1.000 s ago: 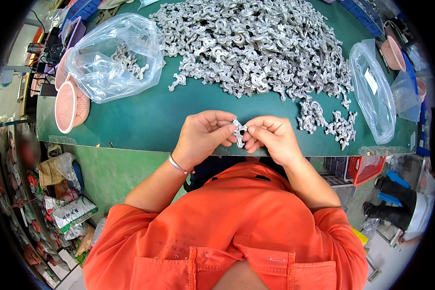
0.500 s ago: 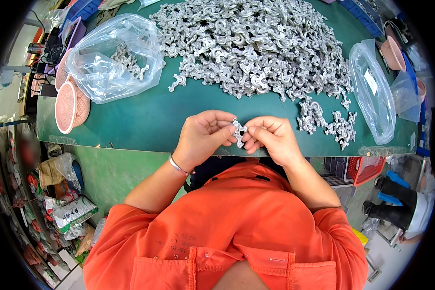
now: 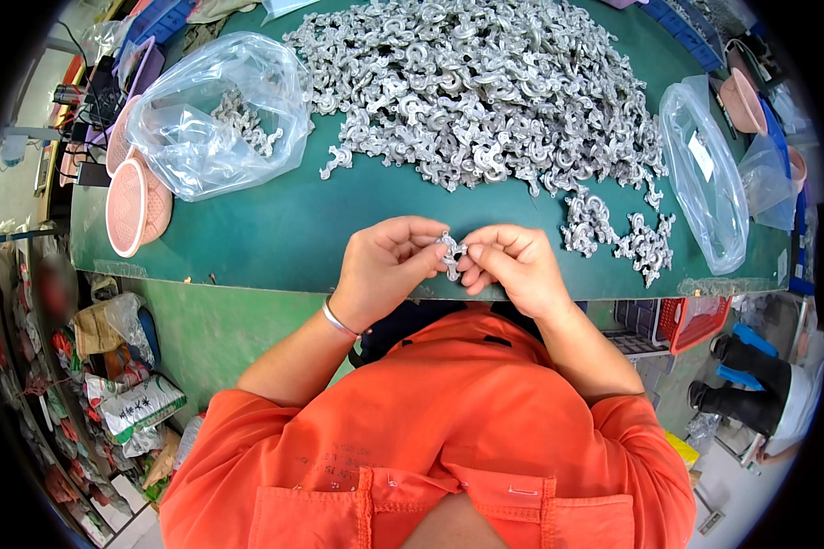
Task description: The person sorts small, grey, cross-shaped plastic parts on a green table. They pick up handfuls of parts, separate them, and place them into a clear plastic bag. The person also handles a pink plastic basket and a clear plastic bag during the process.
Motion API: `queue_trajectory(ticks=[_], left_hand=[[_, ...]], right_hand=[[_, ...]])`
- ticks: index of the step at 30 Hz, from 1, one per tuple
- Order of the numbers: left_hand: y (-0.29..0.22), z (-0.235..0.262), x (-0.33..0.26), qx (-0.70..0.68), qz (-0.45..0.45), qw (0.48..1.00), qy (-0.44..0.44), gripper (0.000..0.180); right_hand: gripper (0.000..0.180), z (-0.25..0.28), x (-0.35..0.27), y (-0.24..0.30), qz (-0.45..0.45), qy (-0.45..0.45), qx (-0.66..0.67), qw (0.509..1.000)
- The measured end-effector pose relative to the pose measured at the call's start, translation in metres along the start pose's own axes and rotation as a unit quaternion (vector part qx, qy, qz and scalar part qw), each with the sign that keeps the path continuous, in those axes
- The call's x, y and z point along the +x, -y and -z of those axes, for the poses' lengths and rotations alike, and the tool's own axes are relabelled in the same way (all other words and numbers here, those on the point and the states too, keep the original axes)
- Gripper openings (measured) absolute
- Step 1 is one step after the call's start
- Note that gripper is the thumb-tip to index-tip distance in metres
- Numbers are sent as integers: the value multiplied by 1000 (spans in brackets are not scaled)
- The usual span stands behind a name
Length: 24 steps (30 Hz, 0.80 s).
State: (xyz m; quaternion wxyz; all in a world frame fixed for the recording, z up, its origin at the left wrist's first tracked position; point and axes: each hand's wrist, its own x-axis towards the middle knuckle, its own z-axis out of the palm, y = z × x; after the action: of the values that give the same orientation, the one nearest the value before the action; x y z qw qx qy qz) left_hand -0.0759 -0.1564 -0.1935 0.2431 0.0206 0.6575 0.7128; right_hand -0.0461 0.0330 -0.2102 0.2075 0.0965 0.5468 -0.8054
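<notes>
Between my two hands, over the near edge of the green table (image 3: 275, 238), is a small curved silver-grey metal casting (image 3: 450, 255). My left hand (image 3: 386, 265) pinches it from the left with thumb and fingers, and a metal bangle sits on that wrist. From the other side my right hand (image 3: 516, 264) grips the same part at thumb and fingertips. A large heap of like metal castings (image 3: 485, 91) covers the far middle of the table. Two small clusters, one being a loose group of castings (image 3: 646, 245), lie to the right of my right hand.
An open clear plastic bag (image 3: 192, 165) with some castings inside stands at the left, beside a pink basket (image 3: 135, 210). Another clear bag (image 3: 710, 201) lies at the right. A red crate (image 3: 696, 320) is below the table's right edge; a person (image 3: 760, 393) is farther right.
The casting has turned slightly between my fingertips. Both hands stay in nearly the same place, still pinching it.
</notes>
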Motion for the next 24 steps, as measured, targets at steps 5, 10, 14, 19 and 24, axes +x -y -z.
queue_trajectory(ticks=[5, 10, 14, 19, 24], left_hand=[[1, 2, 0, 6, 14, 1000, 23, 17], [-11, 31, 18, 390, -264, 872, -134, 14], [-2, 69, 45, 533, -321, 728, -287, 28], [8, 73, 39, 526, -241, 781, -236, 29], [7, 55, 27, 195, -98, 958, -184, 32]], right_hand=[[12, -1, 0, -1, -5, 0, -21, 1000], [12, 5, -7, 4, -15, -39, -148, 988], [23, 7, -12, 15, 72, -87, -384, 916], [22, -1, -17, 18, 175, -133, -412, 884], [17, -4, -20, 15, 207, -118, -328, 914]])
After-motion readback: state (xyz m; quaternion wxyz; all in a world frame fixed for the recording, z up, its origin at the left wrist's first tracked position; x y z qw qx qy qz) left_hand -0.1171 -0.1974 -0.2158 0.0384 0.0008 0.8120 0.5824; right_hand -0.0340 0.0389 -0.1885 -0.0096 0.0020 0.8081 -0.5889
